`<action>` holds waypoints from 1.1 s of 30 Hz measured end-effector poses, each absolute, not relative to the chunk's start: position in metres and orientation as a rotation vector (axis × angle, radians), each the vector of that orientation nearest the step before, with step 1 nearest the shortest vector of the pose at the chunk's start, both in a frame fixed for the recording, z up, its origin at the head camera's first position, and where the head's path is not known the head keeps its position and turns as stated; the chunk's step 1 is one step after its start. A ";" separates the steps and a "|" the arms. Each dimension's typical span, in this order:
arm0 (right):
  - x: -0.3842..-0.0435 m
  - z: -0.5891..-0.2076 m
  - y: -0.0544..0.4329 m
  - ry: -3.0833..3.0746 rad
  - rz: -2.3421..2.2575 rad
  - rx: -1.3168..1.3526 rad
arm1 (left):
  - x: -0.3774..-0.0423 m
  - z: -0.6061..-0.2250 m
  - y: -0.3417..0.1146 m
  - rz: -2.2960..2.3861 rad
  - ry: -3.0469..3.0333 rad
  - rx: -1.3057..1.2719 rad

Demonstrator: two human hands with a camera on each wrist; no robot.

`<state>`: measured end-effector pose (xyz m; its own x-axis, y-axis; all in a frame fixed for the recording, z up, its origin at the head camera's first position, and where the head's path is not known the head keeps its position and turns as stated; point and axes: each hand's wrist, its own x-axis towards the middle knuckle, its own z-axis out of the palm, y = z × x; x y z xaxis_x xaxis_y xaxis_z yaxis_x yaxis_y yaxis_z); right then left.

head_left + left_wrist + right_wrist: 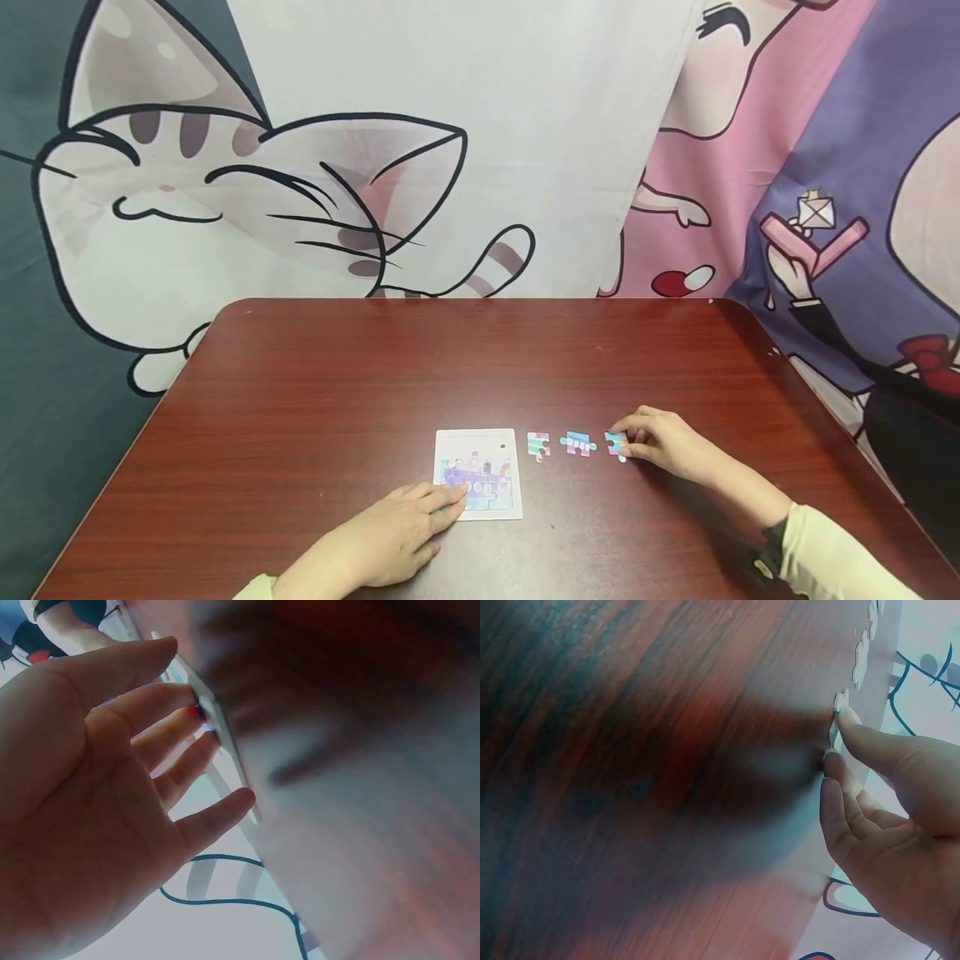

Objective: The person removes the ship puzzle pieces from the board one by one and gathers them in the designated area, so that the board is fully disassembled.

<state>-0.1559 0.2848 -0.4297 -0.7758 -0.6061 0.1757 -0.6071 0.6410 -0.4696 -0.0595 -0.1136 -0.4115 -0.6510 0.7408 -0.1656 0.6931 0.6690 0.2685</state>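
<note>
A small jigsaw tray (476, 437) with a white border and a partly filled purple and blue picture lies flat on the table. My left hand (397, 532) rests its fairly straight fingers on the tray's lower left part, hiding that corner. To the right of the tray, my right hand (667, 443) pinches a blue jigsaw piece (615, 442) between thumb and fingertips, at table level. In the right wrist view the thumb (870, 742) and a fingertip meet at the piece's edge. Two more pieces, a blue one (577, 442) and a multicoloured one (537, 443), lie between it and the tray.
The reddish-brown wooden table (360, 367) extends around the tray and the pieces. Behind its far edge hangs a cloth backdrop (525, 150) printed with a cartoon cat and figures.
</note>
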 end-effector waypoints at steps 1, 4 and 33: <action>-0.156 -0.430 0.285 -2.845 0.813 1.042 | -0.060 -0.411 -0.113 0.244 2.632 1.161; -0.155 -0.432 0.286 -2.857 0.811 1.018 | -0.060 -0.410 -0.112 0.193 2.654 1.178; -0.156 -0.428 0.271 -2.908 0.861 0.841 | -0.057 -0.417 -0.112 0.110 2.696 1.211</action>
<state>-0.1557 0.2712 -0.4283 -0.8570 -0.4957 0.1406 -0.4923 0.7074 -0.5072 -0.0573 -0.1118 -0.4167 -0.6509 0.7469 -0.1362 0.7333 0.6649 0.1421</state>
